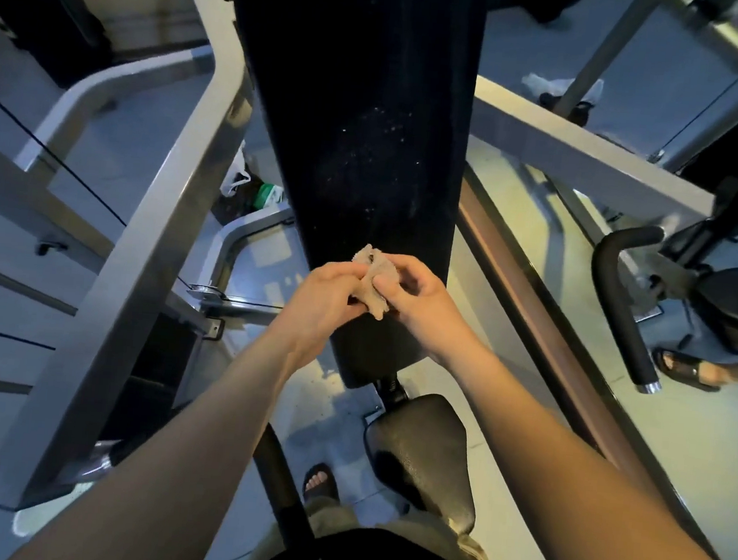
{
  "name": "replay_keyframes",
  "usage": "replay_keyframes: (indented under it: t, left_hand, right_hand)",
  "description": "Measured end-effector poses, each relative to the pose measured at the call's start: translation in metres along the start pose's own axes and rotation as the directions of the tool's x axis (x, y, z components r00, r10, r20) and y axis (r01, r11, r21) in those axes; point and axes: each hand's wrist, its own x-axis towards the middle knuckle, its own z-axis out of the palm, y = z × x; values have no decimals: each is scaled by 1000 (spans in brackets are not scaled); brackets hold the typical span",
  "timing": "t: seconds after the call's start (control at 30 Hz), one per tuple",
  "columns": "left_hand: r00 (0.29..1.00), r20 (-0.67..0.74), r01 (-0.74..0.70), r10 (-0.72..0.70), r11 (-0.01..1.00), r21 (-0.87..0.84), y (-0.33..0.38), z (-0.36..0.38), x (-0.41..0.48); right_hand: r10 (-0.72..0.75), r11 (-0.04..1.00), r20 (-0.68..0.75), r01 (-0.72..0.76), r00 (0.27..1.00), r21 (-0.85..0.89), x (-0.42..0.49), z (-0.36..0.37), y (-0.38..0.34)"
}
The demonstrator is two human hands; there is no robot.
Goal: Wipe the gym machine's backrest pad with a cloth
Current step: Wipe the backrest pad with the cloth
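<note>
Tan and crumpled, the small cloth point(370, 280) is bunched between both hands in front of the lower part of the backrest pad point(362, 115). The left hand point(326, 296) grips its left side with curled fingers. The right hand point(419, 297) pinches its right side, with the thumb pressed onto the fabric and the other fingers curled behind. One corner of the cloth sticks up above the knuckles and another hangs down between the two hands. Whether the cloth touches the pad cannot be told from this angle.

The backrest pad is long, black and upright, and it narrows toward its lower end. A scatter of pale specks point(369, 147) shows on its surface above the hands.

Below the pad's lower end sits a dark seat point(424, 452) with a worn, shiny top. Grey metal frame bars point(164, 219) run on the left side of the pad and more of them cross on the right. A curved black handle point(621, 308) with a silver end cap stands to the right, well apart from the hands.

On the floor behind the frame, left of the pad, lies a white plastic bag point(237, 176) beside a green-and-white packet point(270, 194), whose print is too small to read. The person's own foot point(320, 481), in a dark open sandal, stands on the pale floor beside the seat post. Another sandalled foot point(687, 369) shows at the right edge.
</note>
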Motion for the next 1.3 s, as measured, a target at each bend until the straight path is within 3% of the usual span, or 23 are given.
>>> replay_keyframes:
  t: [0.07,0.17,0.27,0.37,0.47,0.53,0.67,0.87,1.0,1.1,1.2,1.3]
  left_hand:
    - [998,-66,17,-15,999,31,5,19,5]
    - [984,-145,-29,101,902,431,9,48,18]
    - [966,-116,-72,233,668,741,15,75,34]
    - [925,-64,-70,373,336,939,24,88,62]
    - [837,34,-40,546,-1,999,40,96,92]
    - [805,112,4,582,-193,981,50,102,110]
    - [852,114,150,511,-447,882,56,99,134]
    - [879,54,230,474,-520,822,44,89,153]
    - [874,42,241,483,-508,827,39,84,162]
    - [868,31,258,496,-502,826,35,82,166]
    - [860,31,264,509,-496,827,32,85,169]
    - [860,26,265,510,-490,830,33,86,169]
  right_hand:
    - [23,999,-23,-22,999,37,1,-18,3]
    - [51,997,-68,-47,996,66,5,-49,10]
    - [111,985,-126,-92,986,144,12,-79,24]
    - [188,958,-187,-138,964,250,18,-106,35]
    - [239,941,-217,-171,946,291,29,-131,49]
    - [245,936,-222,-170,944,308,42,-146,58]
    - [264,931,-237,-183,935,315,77,-170,60]
    - [303,952,-256,-279,918,124,140,-182,74]
    - [391,918,-64,-394,918,-48,158,-174,114]
    - [436,899,-105,-437,894,18,166,-166,129]
    - [334,943,-164,-326,928,74,173,-158,98]
    - [110,989,-152,-94,982,113,174,-154,46]
